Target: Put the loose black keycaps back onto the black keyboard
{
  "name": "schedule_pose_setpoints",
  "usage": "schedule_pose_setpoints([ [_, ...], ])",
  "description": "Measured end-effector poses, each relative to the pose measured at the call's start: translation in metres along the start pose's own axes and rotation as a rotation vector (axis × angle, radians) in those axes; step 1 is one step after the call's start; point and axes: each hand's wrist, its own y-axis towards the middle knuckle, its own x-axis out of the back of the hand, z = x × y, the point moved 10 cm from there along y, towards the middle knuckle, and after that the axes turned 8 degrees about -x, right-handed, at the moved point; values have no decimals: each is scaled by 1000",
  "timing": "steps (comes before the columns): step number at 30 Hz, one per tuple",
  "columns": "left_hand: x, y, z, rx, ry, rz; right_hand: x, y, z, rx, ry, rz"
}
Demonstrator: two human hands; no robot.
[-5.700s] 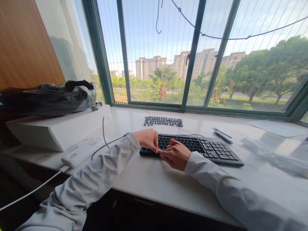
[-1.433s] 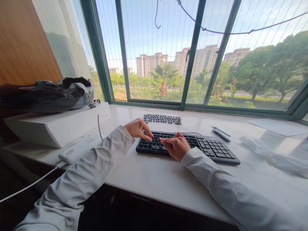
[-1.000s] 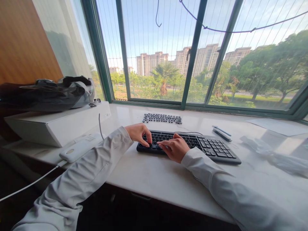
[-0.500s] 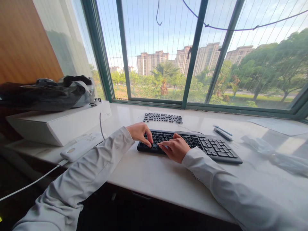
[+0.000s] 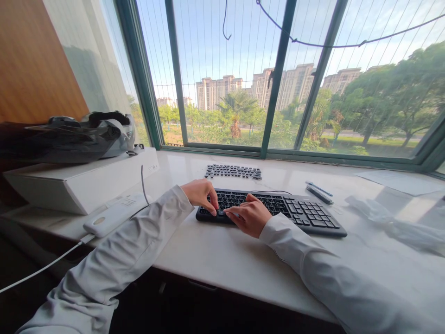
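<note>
A black keyboard lies on the white marbled counter, its main block bearing dark caps or sockets that I cannot tell apart. At the left end of its front row, my left hand bends down with thumb and forefinger brought together. Just to the right, my right hand rests over the front row, thumb and forefinger tips pressed close beside the left fingertips. Anything between either pair of fingertips is too small and hidden to make out. Behind the keyboard, loose black keycaps lie in rows.
A white power strip with a cable sits to the left, near a white box carrying a dark plastic-wrapped bundle. Pens, a clear plastic bag and paper lie right. Windows border the counter's back.
The whole view has shifted slightly, so things sit a little further left and lower. Both hands stay at the same spot on the keyboard's front row.
</note>
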Motion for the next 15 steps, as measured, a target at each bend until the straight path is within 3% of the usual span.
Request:
schedule_pose_setpoints([
  [9, -5, 1, 0, 41, 10, 24, 4, -1, 25, 141, -43, 12],
  [15, -9, 2, 0, 17, -48, 55, 0, 1, 23, 121, -45, 20],
])
